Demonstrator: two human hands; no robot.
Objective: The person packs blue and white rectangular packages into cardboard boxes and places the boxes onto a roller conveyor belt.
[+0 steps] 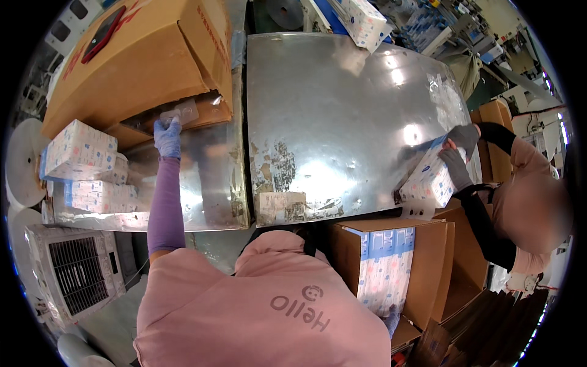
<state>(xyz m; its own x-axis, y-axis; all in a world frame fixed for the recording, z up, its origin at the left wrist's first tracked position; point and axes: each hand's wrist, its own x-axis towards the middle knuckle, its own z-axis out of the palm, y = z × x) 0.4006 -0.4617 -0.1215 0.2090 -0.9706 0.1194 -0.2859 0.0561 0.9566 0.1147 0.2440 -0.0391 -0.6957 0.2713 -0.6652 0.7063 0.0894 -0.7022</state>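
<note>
My left hand (167,138), in a thin blue glove below a purple sleeve, reaches to the low opening of a large brown carton (131,61). Its fingers close on a small clear plastic piece (181,112) at the carton's edge. Down at the right, my right hand (392,320), also blue-gloved, rests against the near end of white-and-blue printed packs (385,269) inside an open carton (428,263). My body hides most of that hand, and its fingers are hard to make out.
White printed packs (82,150) are piled at the metal table's left end. To the right, a co-worker's grey-gloved hands (455,159) hold another pack (428,174) on the metal table (330,110). A dark red phone (104,33) lies on the large carton. A grilled appliance (76,269) stands lower left.
</note>
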